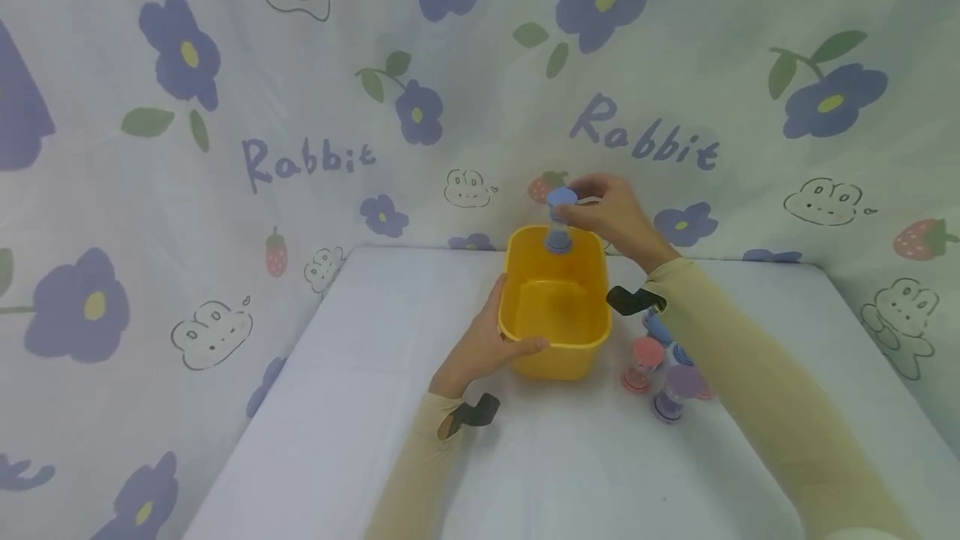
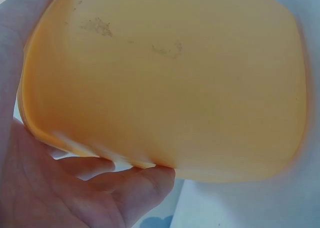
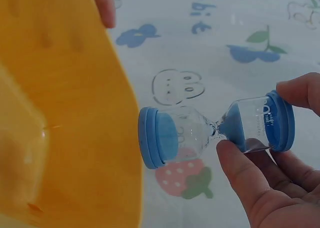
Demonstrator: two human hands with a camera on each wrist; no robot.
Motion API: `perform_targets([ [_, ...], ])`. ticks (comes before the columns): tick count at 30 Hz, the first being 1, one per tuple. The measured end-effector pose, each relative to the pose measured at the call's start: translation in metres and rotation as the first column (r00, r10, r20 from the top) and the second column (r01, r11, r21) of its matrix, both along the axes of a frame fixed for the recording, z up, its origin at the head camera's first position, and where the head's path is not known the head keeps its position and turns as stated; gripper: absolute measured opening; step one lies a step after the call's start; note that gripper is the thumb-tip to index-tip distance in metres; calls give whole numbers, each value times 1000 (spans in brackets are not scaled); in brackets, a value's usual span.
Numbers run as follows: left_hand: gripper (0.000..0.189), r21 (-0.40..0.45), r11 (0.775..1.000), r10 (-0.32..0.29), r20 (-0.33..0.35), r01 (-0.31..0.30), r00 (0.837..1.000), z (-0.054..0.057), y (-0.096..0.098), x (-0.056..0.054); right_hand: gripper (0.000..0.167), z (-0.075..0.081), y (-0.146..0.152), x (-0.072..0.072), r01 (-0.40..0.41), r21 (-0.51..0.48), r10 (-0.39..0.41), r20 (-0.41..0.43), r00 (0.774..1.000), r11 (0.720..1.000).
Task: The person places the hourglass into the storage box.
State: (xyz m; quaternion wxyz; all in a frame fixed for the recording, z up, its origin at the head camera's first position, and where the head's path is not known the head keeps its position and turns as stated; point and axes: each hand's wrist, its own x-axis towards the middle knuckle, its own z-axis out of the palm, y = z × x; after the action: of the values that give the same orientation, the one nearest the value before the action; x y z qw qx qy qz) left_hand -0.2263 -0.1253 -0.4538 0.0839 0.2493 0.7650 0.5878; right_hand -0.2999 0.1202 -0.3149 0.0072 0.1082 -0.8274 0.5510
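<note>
A yellow plastic bin [image 1: 557, 363] stands on the white table in the head view, its inside facing up. My left hand [image 1: 483, 348] grips its left side, with the thumb over the front rim. In the left wrist view, fingers curl along the edge of the bin's smooth outer wall [image 2: 200, 88]. Above the far end of the bin, my right hand [image 1: 617, 211] holds a blue-capped hourglass [image 1: 560, 223] upright. The right wrist view shows blue sand in this hourglass [image 3: 190, 133], fingers around one end, and its other cap near the bin's rim.
Right of the bin stand a pink hourglass [image 1: 637, 373] and a purple hourglass [image 1: 671, 398]. Blue hourglass parts [image 1: 657, 328] show beside them, partly hidden by the right sleeve [image 1: 750, 373]. A flowered cloth [image 1: 420, 107] hangs behind the white table [image 1: 360, 390].
</note>
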Motion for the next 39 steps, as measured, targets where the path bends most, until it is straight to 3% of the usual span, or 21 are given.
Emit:
perform_targets([
  [14,105,-29,999,17,16,-17,1000,3,-1,-1,57,-34,-27,-30,32,102,-38,61,997,994],
  [19,105,-62,997,42,10,-41,999,2,-3,1,59,-41,-36,-36,34,135,-51,124,991,990],
  [26,110,-91,995,51,-13,-52,999,1,-2,1,55,-50,-44,-38,16,218,-51,157,986,976],
  [35,116,-100,993,63,-1,-63,998,2,-2,3,51,-70,-46,-35,2,206,-42,191,981,979],
  [39,118,-112,991,69,3,-68,998,3,-2,4,48,-76,-47,-35,12,256,-61,184,981,967],
])
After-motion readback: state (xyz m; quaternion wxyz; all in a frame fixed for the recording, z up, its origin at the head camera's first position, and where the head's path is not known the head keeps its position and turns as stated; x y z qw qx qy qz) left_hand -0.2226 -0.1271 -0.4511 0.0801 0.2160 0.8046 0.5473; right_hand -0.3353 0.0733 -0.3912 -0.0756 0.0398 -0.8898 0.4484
